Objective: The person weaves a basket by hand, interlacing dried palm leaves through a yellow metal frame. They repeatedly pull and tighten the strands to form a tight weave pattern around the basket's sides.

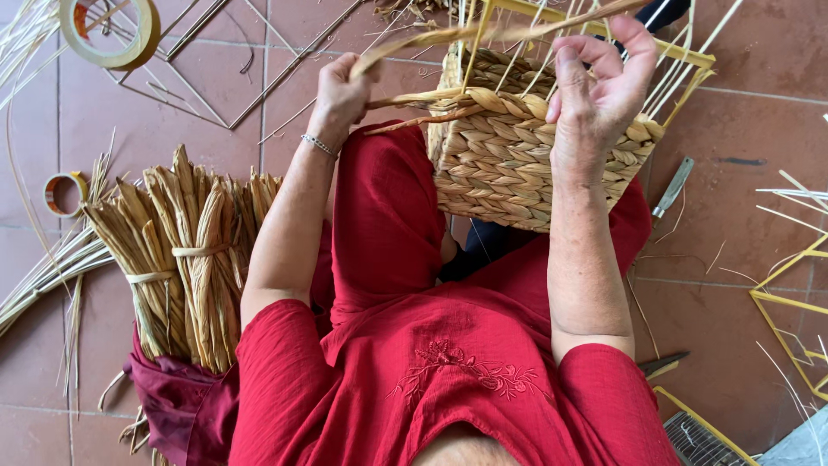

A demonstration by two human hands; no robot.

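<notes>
The left hand pinches a straw strand; the right hand, fingers spread, steadies the woven basket on her lap

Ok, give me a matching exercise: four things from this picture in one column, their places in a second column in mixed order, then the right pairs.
Things
1. woven basket
2. tied straw bundles
3. large tape roll
4. knife

Places
A. on the floor tiles, just right of the basket
B. top left corner, on the floor
C. on the person's lap, between the left hand and right hand
D. on the floor beside the person's left arm

Pairs: 1-C, 2-D, 3-B, 4-A
</notes>
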